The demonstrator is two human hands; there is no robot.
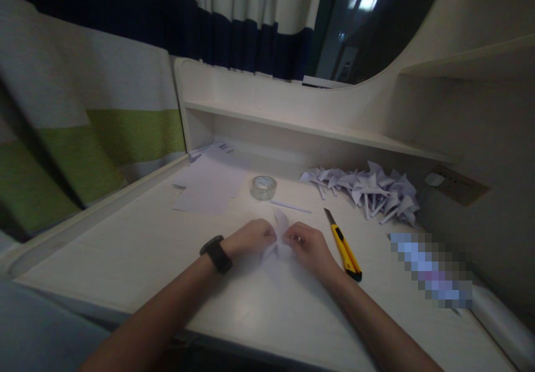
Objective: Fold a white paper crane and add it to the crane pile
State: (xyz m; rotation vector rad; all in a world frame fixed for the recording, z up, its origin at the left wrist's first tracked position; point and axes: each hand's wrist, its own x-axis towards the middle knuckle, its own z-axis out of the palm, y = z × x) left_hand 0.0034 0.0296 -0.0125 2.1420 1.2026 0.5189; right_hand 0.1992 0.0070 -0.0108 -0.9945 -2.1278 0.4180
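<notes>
Both my hands meet over a small folded white paper piece (279,232) at the middle of the pale desk (137,260). My left hand (251,237), with a black watch on its wrist, pinches the paper's left side with curled fingers. My right hand (307,246) pinches its right side the same way. The paper rests on or just above the desk top, with one flap sticking up between my hands.
A yellow utility knife (343,246) lies right of my right hand, blade out. A roll of clear tape (263,187) and a thin paper stick (290,207) lie behind. White sheets (211,185) sit back left; several folded paper pinwheels (371,191) are heaped back right.
</notes>
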